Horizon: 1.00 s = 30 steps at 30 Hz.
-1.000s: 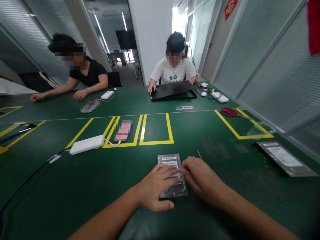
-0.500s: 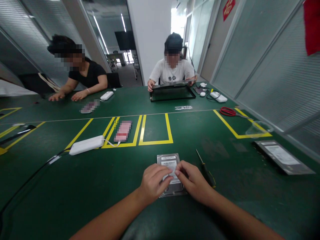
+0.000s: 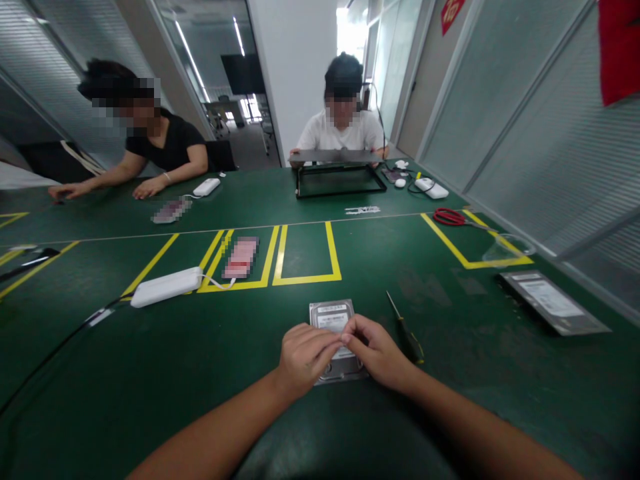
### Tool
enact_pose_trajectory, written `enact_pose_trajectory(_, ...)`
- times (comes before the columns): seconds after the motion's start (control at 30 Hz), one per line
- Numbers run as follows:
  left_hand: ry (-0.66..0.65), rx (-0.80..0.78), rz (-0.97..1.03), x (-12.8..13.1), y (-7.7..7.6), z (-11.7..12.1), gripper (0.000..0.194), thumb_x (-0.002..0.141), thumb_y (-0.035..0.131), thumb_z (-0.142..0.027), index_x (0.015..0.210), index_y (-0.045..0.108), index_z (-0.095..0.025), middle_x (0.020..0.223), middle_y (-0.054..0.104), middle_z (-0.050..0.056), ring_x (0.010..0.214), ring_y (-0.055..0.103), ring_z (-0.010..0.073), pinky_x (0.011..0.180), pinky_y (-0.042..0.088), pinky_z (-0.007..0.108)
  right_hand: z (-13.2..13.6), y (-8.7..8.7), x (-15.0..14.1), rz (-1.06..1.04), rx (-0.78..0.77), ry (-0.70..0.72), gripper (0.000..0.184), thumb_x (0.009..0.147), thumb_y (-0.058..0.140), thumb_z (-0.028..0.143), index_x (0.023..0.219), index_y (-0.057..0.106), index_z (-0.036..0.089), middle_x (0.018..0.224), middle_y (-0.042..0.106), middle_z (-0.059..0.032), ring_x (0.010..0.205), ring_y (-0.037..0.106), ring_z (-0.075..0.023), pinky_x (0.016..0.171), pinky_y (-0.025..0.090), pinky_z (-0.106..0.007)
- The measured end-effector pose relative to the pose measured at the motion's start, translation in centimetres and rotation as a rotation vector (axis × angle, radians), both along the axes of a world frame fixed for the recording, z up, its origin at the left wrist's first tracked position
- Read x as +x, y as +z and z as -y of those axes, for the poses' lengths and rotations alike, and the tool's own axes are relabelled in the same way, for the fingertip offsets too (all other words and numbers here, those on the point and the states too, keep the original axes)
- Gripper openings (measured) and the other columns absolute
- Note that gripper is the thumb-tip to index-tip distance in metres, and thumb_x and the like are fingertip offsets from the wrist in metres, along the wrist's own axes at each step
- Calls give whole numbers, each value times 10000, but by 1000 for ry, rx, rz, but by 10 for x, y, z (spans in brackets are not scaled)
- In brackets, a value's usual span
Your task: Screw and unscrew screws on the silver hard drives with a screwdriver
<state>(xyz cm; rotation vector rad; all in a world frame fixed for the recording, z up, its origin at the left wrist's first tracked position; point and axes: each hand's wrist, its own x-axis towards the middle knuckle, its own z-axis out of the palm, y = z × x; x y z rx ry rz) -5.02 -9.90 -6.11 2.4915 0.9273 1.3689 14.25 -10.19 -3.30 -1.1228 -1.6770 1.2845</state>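
Note:
A silver hard drive [image 3: 333, 308] with a white printed label lies flat on the green table below my hands. Over its left half is my left hand [image 3: 306, 357], fingers pressed together and thumb against them. My right hand [image 3: 377, 347] comes in from the right, its thumb and fingertips pinched. The two sets of fingertips meet above the label. Anything between them is too small or too hidden to make out. Just right of my right hand rests a screwdriver [image 3: 407, 333] with a dark and yellow handle, its tip pointing away from me.
A larger labelled metal-cased device [image 3: 555, 300] lies at right. Red-handled scissors [image 3: 450, 217] are behind it. At left are a white power bank [image 3: 167, 287] and a phone [image 3: 241, 257]. Across the table, one person holds a panel [image 3: 340, 156] above a black frame [image 3: 340, 193]; another sits left.
My fingertips have come together over the hard drive, where a small gap was before. The person opposite has tilted the panel, and the person at left has reached farther left.

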Motion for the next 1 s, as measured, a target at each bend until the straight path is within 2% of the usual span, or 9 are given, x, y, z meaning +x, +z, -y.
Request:
enact_pose_trajectory(0.2,-1,19,-14,-1,0,0,126,872,672,-152,990,698,-190,887,768,10,742,716,128,654,471,268,2,-5,-1,-57,-54,-34,322,864,599,466,746,568,167,698,557,11,684,500,-126,665,413,-263)
enact_pose_trajectory(0.33,4,21,-16,-1,1,-1,100,877,666,-165,969,700,-184,870,768,15,730,717,134,660,481,269,5,-9,-2,-32,-21,-71,294,885,580,441,790,616,165,722,608,-5,702,538,-137,672,428,-268)
enact_pose_trajectory(0.43,15,4,-5,0,1,-2,100,885,653,-175,971,702,-187,862,767,22,720,714,140,668,494,271,8,-9,-1,26,75,-77,262,929,522,385,832,644,174,799,654,-26,774,586,-153,731,448,-286)
enact_pose_trajectory(0.57,32,-41,24,1,3,-2,84,870,649,-170,937,697,-184,830,751,30,711,687,142,677,505,270,12,-8,2,107,278,-44,203,951,474,292,923,654,203,890,675,-44,856,596,-170,797,455,-320)
enact_pose_trajectory(0.77,57,-130,87,0,7,-2,71,849,590,-175,808,648,-173,717,664,31,665,609,143,636,487,263,19,-12,3,453,581,36,182,921,487,223,1023,634,186,970,644,-89,932,532,-218,849,424,-396)
enact_pose_trajectory(0.87,72,-165,117,-2,8,-3,71,818,580,-146,786,640,-167,692,625,20,630,575,131,607,470,252,20,-13,3,588,647,81,200,918,491,221,1046,639,179,1040,637,-100,993,505,-239,882,400,-427)
enact_pose_trajectory(1.0,91,-180,139,-2,9,-6,82,767,585,-109,789,644,-161,673,603,4,607,566,123,593,462,243,21,-12,3,650,677,126,235,929,479,235,1102,630,184,1101,624,-100,1036,478,-247,898,392,-438)
